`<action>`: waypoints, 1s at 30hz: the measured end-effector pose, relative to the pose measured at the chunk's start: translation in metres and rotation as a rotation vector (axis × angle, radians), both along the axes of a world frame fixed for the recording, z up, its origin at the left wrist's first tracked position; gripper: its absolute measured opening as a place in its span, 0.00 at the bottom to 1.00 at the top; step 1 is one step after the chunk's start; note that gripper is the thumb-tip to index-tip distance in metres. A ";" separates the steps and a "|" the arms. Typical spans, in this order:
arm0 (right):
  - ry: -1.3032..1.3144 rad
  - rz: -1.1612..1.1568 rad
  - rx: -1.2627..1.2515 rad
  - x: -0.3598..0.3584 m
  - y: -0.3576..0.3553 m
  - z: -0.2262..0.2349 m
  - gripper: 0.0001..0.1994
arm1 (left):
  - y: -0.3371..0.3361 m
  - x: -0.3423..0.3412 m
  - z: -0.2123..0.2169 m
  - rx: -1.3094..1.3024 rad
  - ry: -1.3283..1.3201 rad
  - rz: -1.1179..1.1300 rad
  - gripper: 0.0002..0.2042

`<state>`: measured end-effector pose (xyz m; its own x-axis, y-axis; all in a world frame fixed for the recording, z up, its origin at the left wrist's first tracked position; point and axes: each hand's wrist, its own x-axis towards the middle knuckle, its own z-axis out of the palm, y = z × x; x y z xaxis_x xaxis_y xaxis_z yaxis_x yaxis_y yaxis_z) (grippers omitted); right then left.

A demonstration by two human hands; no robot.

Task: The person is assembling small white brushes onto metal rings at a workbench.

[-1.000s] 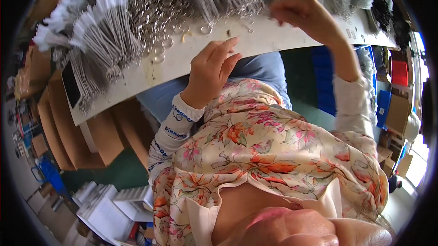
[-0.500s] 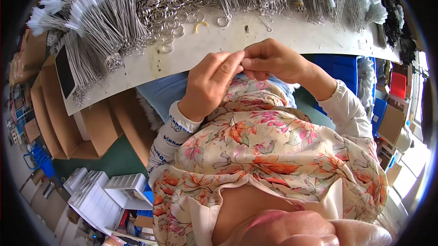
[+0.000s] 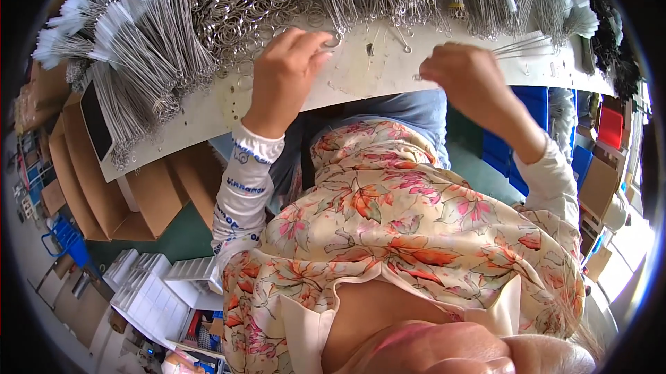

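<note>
My left hand [image 3: 288, 72] is over the table's near part, thumb and forefinger a little apart, with the forefinger tip at a metal split ring [image 3: 336, 39]. I cannot tell whether it touches the ring. My right hand [image 3: 468, 75] is raised to the right with its fingers curled. A small metal loop shows at its fingertips, and thin wires with white bristles, wire brushes [image 3: 531, 46], stick out on its far side. A heap of metal rings [image 3: 243, 10] lies beyond my left hand.
Bundles of wire brushes [image 3: 149, 34] cover the white table's [image 3: 208, 114] far and left side. A dark phone-like slab [image 3: 96, 121] leans at the left edge. Cardboard boxes [image 3: 139, 200] stand below left, blue bins [image 3: 531, 107] below right. Loose loop-ended wires [image 3: 406, 48] lie mid-table.
My hands were together near the table's front edge and have parted. The left moved up and left to the rings; the right moved to the right, with wire brushes now visible beyond it.
</note>
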<state>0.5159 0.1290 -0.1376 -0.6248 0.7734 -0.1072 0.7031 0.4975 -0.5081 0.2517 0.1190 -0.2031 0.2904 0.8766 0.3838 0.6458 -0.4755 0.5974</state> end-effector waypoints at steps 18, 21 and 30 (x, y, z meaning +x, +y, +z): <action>1.000 -0.086 -0.283 -0.105 -0.014 0.004 0.03 | -0.030 0.022 0.037 -0.318 -1.311 0.162 0.05; 0.922 0.004 -0.078 -0.107 -0.016 0.004 0.06 | -0.034 0.011 0.040 -0.413 -1.375 0.059 0.06; 0.951 0.109 -0.174 -0.105 -0.018 0.006 0.06 | -0.042 -0.004 0.055 -0.111 -0.807 0.106 0.10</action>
<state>0.4104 0.1112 -0.1313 -0.5767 0.7276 0.3716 -0.0844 0.3993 -0.9129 0.2477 0.0771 -0.1479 -0.1244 0.9291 0.3482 0.0349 -0.3466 0.9374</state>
